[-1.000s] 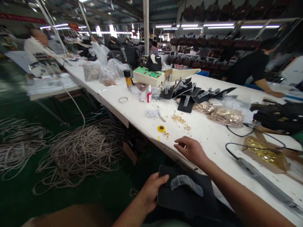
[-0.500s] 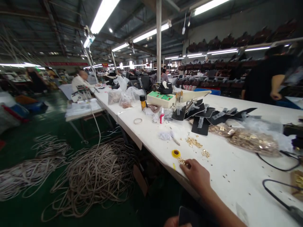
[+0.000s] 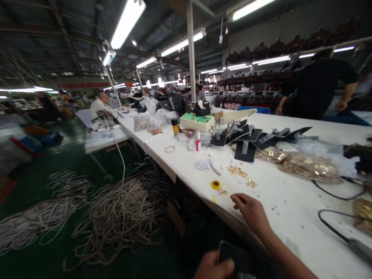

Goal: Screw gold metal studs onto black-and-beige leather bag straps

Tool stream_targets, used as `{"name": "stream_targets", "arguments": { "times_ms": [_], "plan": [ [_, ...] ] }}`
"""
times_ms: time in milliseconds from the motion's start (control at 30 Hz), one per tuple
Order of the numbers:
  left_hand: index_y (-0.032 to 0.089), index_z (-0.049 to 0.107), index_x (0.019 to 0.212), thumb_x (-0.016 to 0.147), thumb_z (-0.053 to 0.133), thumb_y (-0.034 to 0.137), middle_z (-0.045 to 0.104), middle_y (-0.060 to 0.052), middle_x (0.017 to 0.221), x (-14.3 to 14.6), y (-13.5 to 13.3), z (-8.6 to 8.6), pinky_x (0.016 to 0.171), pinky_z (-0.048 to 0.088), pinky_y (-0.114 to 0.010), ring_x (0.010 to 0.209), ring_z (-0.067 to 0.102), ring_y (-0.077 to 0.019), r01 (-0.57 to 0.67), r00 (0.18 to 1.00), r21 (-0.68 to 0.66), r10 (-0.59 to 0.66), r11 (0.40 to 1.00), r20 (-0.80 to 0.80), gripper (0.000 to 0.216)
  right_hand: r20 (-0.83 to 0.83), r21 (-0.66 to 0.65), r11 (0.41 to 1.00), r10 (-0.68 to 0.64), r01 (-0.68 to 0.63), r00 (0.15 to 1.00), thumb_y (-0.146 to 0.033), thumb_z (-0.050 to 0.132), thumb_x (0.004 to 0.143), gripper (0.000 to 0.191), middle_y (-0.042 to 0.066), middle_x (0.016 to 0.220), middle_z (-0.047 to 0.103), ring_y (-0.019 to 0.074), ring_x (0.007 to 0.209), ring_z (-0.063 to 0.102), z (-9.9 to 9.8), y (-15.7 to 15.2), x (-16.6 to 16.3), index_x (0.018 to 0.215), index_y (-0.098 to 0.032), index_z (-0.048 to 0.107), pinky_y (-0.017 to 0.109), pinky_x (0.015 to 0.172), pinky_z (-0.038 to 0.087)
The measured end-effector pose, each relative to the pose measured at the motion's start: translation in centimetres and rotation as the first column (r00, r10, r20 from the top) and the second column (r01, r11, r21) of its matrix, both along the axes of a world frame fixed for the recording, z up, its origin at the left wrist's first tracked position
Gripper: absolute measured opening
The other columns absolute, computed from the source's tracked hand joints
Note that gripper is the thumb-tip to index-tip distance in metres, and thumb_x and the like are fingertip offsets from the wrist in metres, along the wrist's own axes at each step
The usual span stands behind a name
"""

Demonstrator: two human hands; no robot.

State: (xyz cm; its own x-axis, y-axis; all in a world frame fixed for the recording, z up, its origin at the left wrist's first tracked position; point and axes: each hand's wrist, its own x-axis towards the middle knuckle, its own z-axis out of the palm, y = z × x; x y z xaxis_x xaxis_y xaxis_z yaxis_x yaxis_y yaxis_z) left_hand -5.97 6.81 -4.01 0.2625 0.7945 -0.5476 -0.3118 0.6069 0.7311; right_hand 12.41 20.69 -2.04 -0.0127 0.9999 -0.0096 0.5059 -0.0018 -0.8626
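My left hand (image 3: 214, 266) grips a dark flat panel (image 3: 234, 257) below the table's front edge, thumb on its face. Its lower part runs out of view. Over the tabletop, my right hand (image 3: 247, 207) has its fingertips pinched together; anything between them is too small to make out. Just left of those fingers lie a few gold metal fittings (image 3: 222, 192) beside a yellow roll of tape (image 3: 215, 185) with a dark centre. Further back on the white table (image 3: 186, 166) is a loose scatter of gold fittings (image 3: 236, 171).
Black panels (image 3: 245, 149) with clear plastic strips lie stacked at the back. Nearby are a bag of fittings (image 3: 309, 166), a red-capped-looking small bottle (image 3: 198, 142) and a green-topped machine (image 3: 197, 121). A black cable (image 3: 334, 226) crosses the right side. Coiled cords (image 3: 124, 221) heap on the floor. A co-worker (image 3: 322, 87) stands across the table.
My right hand has drawn back to the right, away from the gold fittings by the tape. My left hand has risen further into view with the dark panel.
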Motion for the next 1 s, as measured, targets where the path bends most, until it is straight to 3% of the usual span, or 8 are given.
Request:
{"name": "stream_targets", "arguments": {
  "times_ms": [100, 300, 367, 433, 567, 667, 867, 1000],
  "plan": [
    [0.009, 0.076, 0.100, 0.071, 0.086, 0.050, 0.074, -0.008, 0.078, 0.2, 0.2, 1.6, 0.063, 0.051, -0.027, 0.066, 0.067, -0.0173, -0.034, 0.997, 0.047, 0.031, 0.998, 0.068, 0.051, -0.253, -0.095, 0.994, -0.084, 0.062, 0.964, -0.057, 0.070, 0.083, 0.042, 0.007, 0.083, 0.076, 0.0247, 0.075, 0.071, 2.9, -3.4, 1.9, 0.095, -0.017, 0.076, 0.034, 0.069, 0.055],
    [0.010, 0.076, 0.102, 0.079, 0.080, 0.044, 0.077, -0.009, 0.081, 1.3, 1.7, 4.5, 0.063, 0.053, -0.025, 0.064, 0.068, -0.0154, -0.075, 0.995, 0.057, 0.071, 0.996, 0.067, 0.041, -0.409, -0.199, 0.977, -0.150, 0.072, 0.900, -0.054, 0.077, 0.080, 0.041, 0.007, 0.079, 0.076, 0.0219, 0.072, 0.071, 5.8, -10.4, 4.2, 0.097, -0.016, 0.076, 0.030, 0.065, 0.056],
    [0.010, 0.077, 0.101, 0.081, 0.079, 0.043, 0.077, -0.009, 0.079, 2.0, 1.8, 5.3, 0.062, 0.053, -0.025, 0.062, 0.068, -0.0158, -0.088, 0.995, 0.074, 0.083, 0.993, 0.060, 0.039, -0.357, -0.087, 0.994, -0.100, 0.073, 0.929, -0.049, 0.074, 0.085, 0.032, 0.006, 0.084, 0.077, 0.0220, 0.075, 0.072, 5.9, -12.3, 4.3, 0.096, -0.019, 0.077, 0.031, 0.066, 0.056],
    [0.010, 0.077, 0.100, 0.082, 0.078, 0.042, 0.077, -0.009, 0.078, 2.7, 1.9, 6.0, 0.062, 0.054, -0.025, 0.062, 0.069, -0.0162, -0.091, 0.995, 0.099, 0.087, 0.991, 0.043, 0.036, -0.224, 0.167, 0.984, -0.030, 0.069, 0.974, -0.038, 0.071, 0.091, 0.018, 0.005, 0.090, 0.077, 0.0214, 0.082, 0.072, 6.2, -13.7, 4.2, 0.095, -0.022, 0.076, 0.032, 0.073, 0.057],
    [0.010, 0.077, 0.100, 0.082, 0.077, 0.039, 0.078, -0.009, 0.081, 3.8, 2.4, 7.4, 0.064, 0.056, -0.026, 0.069, 0.072, -0.0184, -0.071, 0.997, 0.121, 0.066, 0.990, 0.043, 0.033, 0.102, 0.535, 0.832, 0.111, -0.148, 0.989, -0.021, 0.068, 0.093, 0.013, 0.004, 0.101, 0.076, 0.0201, 0.093, 0.070, 6.3, -14.6, 3.8, 0.104, -0.025, 0.074, 0.035, 0.085, 0.054],
    [0.010, 0.076, 0.100, 0.084, 0.076, 0.039, 0.078, -0.011, 0.088, 4.3, 2.7, 8.2, 0.070, 0.058, -0.029, 0.078, 0.074, -0.0216, -0.039, 0.994, 0.108, 0.028, 0.993, 0.108, 0.033, 0.156, 0.577, 0.791, 0.139, -0.205, 0.978, -0.016, 0.067, 0.094, 0.017, 0.006, 0.104, 0.073, 0.0190, 0.093, 0.069, 5.7, -14.4, 3.8, 0.108, -0.023, 0.071, 0.033, 0.081, 0.055],
    [0.018, 0.065, 0.131, 0.072, 0.088, 0.033, 0.069, -0.012, 0.130, 5.3, 0.5, 8.6, 0.105, 0.051, -0.037, 0.121, 0.064, -0.0288, -0.026, 0.989, 0.356, -0.027, 0.934, 0.144, 0.064, -0.069, 0.553, 0.831, -0.028, 0.061, 0.997, -0.015, 0.066, 0.095, 0.014, 0.005, 0.101, 0.070, 0.0169, 0.092, 0.068, 4.8, -14.0, 4.2, 0.105, -0.023, 0.070, 0.030, 0.081, 0.056],
    [0.019, 0.064, 0.132, 0.070, 0.090, 0.033, 0.069, -0.011, 0.130, 6.5, -1.5, 7.8, 0.105, 0.050, -0.038, 0.120, 0.064, -0.0300, -0.001, 1.000, 0.481, -0.009, 0.876, 0.017, 0.069, -0.122, 0.527, 0.832, -0.127, 0.173, 0.984, -0.019, 0.067, 0.094, 0.009, 0.003, 0.097, 0.071, 0.0174, 0.089, 0.068, 5.5, -14.3, 4.4, 0.101, -0.024, 0.071, 0.030, 0.079, 0.055]
  ]
}}
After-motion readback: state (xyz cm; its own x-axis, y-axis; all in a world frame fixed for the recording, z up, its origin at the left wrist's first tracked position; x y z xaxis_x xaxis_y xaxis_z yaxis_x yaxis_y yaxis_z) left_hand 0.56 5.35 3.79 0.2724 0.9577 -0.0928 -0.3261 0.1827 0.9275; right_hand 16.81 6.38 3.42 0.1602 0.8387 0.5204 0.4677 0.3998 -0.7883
